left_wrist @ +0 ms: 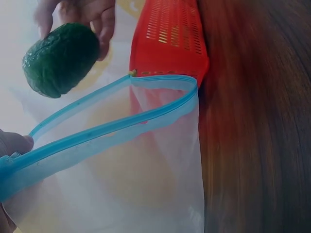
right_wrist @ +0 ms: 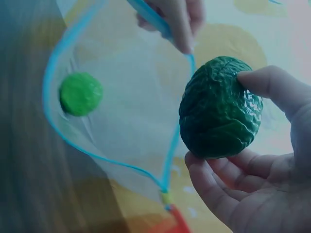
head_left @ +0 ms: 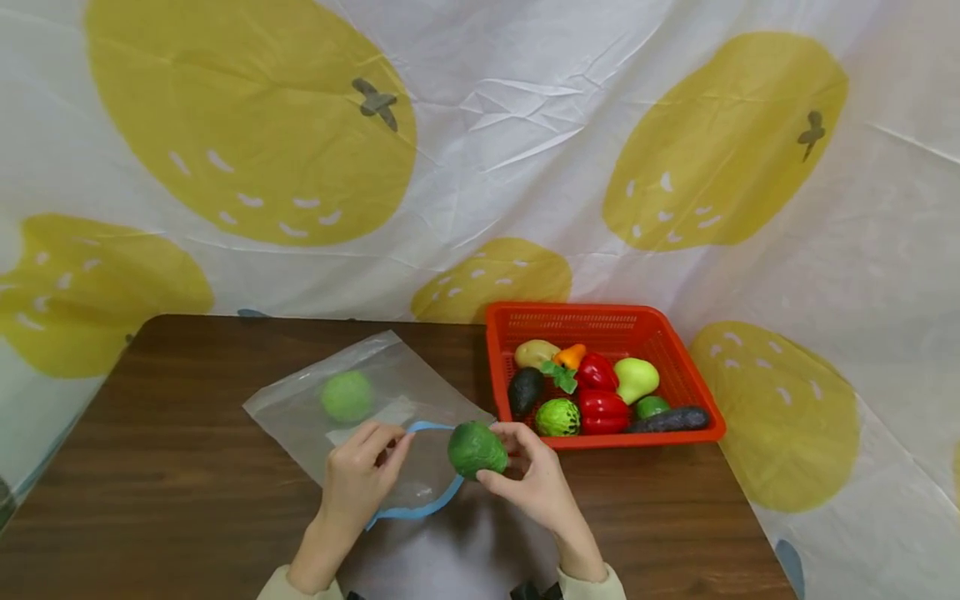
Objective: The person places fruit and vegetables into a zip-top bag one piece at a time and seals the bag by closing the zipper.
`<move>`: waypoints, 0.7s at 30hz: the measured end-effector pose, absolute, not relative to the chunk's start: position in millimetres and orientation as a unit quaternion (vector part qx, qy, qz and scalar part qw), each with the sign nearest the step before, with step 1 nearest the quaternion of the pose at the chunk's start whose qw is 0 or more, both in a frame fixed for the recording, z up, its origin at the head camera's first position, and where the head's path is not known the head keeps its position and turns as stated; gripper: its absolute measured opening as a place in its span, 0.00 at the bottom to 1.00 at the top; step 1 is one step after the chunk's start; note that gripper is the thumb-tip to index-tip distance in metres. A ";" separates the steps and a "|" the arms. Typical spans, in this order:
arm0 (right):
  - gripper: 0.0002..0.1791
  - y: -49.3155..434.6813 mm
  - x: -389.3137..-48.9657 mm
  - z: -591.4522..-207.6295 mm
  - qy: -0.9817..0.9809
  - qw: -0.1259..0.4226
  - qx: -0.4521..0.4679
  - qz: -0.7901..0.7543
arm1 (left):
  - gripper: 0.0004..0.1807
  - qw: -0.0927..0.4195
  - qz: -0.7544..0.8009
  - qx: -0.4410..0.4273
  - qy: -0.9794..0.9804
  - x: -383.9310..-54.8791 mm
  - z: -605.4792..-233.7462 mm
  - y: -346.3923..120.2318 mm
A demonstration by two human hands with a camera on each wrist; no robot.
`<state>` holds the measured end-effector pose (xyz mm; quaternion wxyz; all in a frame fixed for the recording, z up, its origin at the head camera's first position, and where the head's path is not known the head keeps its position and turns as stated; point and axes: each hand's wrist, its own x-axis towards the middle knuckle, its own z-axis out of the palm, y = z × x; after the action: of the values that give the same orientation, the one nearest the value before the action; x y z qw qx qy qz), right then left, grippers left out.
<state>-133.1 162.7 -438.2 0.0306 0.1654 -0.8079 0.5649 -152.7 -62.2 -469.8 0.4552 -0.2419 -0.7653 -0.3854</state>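
My left hand (head_left: 362, 468) pinches the blue zip rim of a clear plastic zip bag (head_left: 288, 408). The bag lies across the table with its mouth spread towards me, the blue rim forming a wide loop in the right wrist view. Inside it, towards the far end, sits a light green round piece (head_left: 347, 396). Thumb and fingertips of my right hand (head_left: 534, 475) hold a wrinkled dark green vegetable (right_wrist: 221, 109), rounded like a small cabbage. It is beside the bag's open mouth, overlapping the rim in the head view and just above it in the left wrist view.
A red plastic basket (head_left: 577, 310) stands at the back right, close to the bag's mouth. It holds several toy vegetables and fruits, among them red peppers (head_left: 603, 412), a pear (head_left: 636, 379) and an eggplant (head_left: 675, 419). Behind the brown table (head_left: 172, 467) hangs a patterned cloth (head_left: 510, 125).
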 end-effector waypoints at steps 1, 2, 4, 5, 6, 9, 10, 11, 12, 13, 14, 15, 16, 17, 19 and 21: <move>0.26 159.0 -129.1 -436.7 -0.805 0.026 0.173 0.567 | 0.19 0.456 -0.391 -0.243 -0.762 -153.3 -469.2 -62.1; 0.26 155.5 -125.5 -435.9 -0.802 0.022 0.181 0.568 | 0.19 0.458 -0.396 -0.244 -0.757 -153.9 -468.5 -62.0; 0.25 148.6 -120.0 -435.7 -0.799 0.018 0.193 0.569 | 0.19 0.459 -0.401 -0.244 -0.754 -154.3 -466.7 -62.0; 0.25 145.0 -118.8 -437.9 -0.801 0.016 0.195 0.566 | 0.19 0.460 -0.397 -0.244 -0.755 -154.6 -466.3 -62.4; 0.25 141.6 -119.3 -444.2 -0.803 0.015 0.197 0.562 | 0.18 0.460 -0.393 -0.244 -0.758 -154.8 -466.2 -62.9; 0.25 129.7 -123.8 -464.5 -0.811 0.011 0.199 0.550 | 0.19 0.456 -0.382 -0.245 -0.766 -154.8 -466.8 -63.9; 0.25 124.7 -126.3 -471.6 -0.815 0.011 0.198 0.544 | 0.19 0.455 -0.378 -0.245 -0.768 -154.9 -467.5 -64.0; 0.25 120.0 -129.2 -478.7 -0.819 0.014 0.200 0.537 | 0.19 0.454 -0.377 -0.247 -0.768 -155.0 -468.5 -63.8; 0.25 115.2 -132.2 -485.4 -0.822 0.015 0.202 0.532 | 0.19 0.455 -0.377 -0.249 -0.768 -154.9 -469.0 -63.4; 0.25 109.8 -134.4 -488.4 -0.824 0.019 0.206 0.527 | 0.19 0.454 -0.376 -0.250 -0.768 -154.4 -469.2 -63.0; 0.25 104.7 -136.9 -491.0 -0.826 0.022 0.210 0.522 | 0.19 0.451 -0.375 -0.252 -0.770 -153.8 -469.4 -62.7; 0.26 99.6 -139.6 -493.7 -0.829 0.028 0.214 0.515 | 0.20 0.452 -0.374 -0.253 -0.770 -153.3 -469.6 -62.2; 0.25 94.4 -142.5 -495.9 -0.832 0.033 0.218 0.509 | 0.20 0.451 -0.374 -0.256 -0.769 -152.8 -469.8 -61.7; 0.25 89.4 -145.5 -497.4 -0.835 0.039 0.222 0.502 | 0.19 0.450 -0.373 -0.257 -0.770 -152.2 -469.8 -61.2; 0.22 79.6 -151.4 -499.4 -0.842 0.055 0.235 0.483 | 0.19 0.450 -0.372 -0.261 -0.768 -151.2 -470.0 -60.1; 0.17 69.7 -158.0 -500.9 -0.858 0.085 0.254 0.438 | 0.19 0.451 -0.374 -0.262 -0.767 -150.4 -470.8 -58.8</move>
<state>-158.0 69.7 -500.9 0.0846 0.2538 -0.8582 0.4381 -150.4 -58.8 -470.8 0.4507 -0.2621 -0.7669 -0.3742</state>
